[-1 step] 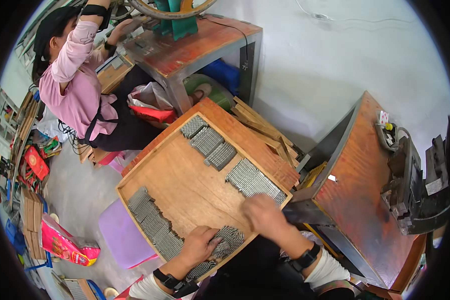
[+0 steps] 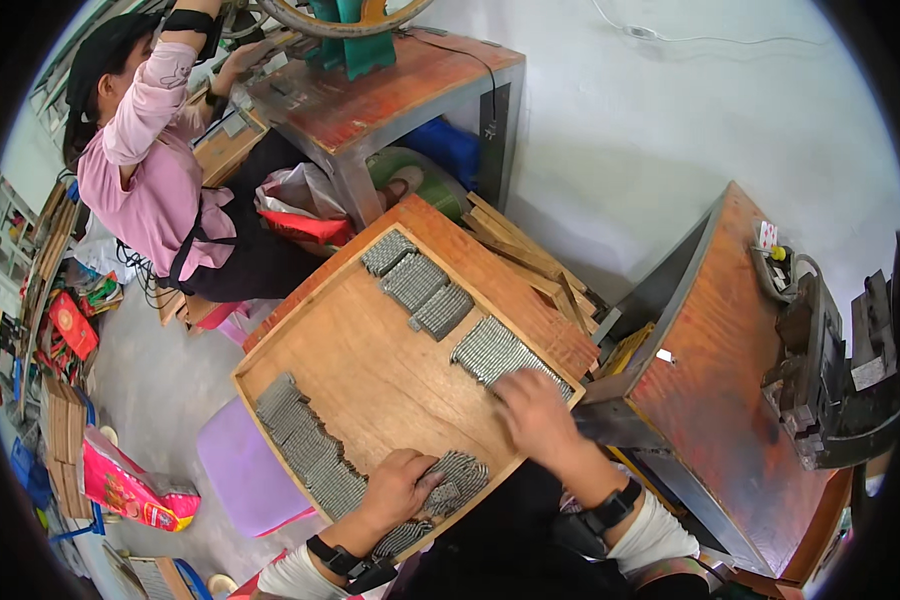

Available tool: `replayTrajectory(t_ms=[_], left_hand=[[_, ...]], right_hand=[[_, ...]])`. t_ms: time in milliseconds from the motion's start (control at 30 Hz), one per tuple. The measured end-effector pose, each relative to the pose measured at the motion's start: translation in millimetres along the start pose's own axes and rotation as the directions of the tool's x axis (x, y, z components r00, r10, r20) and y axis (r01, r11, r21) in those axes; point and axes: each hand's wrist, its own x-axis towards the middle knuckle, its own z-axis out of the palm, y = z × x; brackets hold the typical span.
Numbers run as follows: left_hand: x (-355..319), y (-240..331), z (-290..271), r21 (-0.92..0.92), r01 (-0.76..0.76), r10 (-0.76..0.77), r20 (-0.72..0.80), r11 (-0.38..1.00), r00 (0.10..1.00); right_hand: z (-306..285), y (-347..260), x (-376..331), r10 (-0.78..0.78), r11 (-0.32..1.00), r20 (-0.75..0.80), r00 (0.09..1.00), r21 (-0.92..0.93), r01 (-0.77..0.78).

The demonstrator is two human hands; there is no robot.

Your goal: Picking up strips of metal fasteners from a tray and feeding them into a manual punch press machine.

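Note:
A shallow wooden tray [image 2: 360, 350] in front of me holds rows of small grey metal rods. My left hand [image 2: 400, 487] curls at the near side, thumb and fingers bent together beside a loose heap of rods [image 2: 457, 478]; what lies within its grip is hidden. My right hand [image 2: 538, 408] reaches over the near end of a shiny row of rods [image 2: 500, 352] along the right side. Its fingers are bent and drawn together at that row, slightly blurred, and anything between them is too small to make out.
Darker rod blocks [image 2: 425, 290] line the far right side of the tray, and another row [image 2: 310, 440] follows its left side. A worktable [image 2: 720, 400] with a metal machine stands right. At far left a person in pink [image 2: 155, 200] works at another table [image 2: 390, 90].
My right hand has shifted slightly right and away from me, onto the end of the shiny row. The left hand stays in place.

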Motion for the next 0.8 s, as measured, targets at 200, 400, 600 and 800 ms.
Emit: replayTrajectory(t_ms=[200, 400, 600, 800], left_hand=[[4.6, -2.0, -22.1, -0.164, 0.113, -0.096, 0.106, 0.98, 0.99], [-2.1, 10.5, -41.1, -0.106, 0.223, -0.189, 0.267, 0.969, 0.945], [-12.8, 13.3, -33.0, -0.068, 0.254, -0.234, 0.215, 0.965, 0.948], [-22.9, 5.7, -23.0, 0.053, 0.015, -0.021, 0.121, 0.998, 0.992]], right_hand=[[0.7, -9.4, -9.1, -0.025, 0.996, 0.033, 0.999, 0.092, 0.022], [15.7, -49.0, -40.8, -0.259, 0.926, 0.254, 0.932, 0.34, 0.165], [26.8, -60.5, -45.4, -0.153, 0.971, 0.315, 0.937, 0.225, 0.083], [20.5, -58.8, -41.7, -0.347, 0.938, 0.366, 0.863, 0.136, 0.32]])
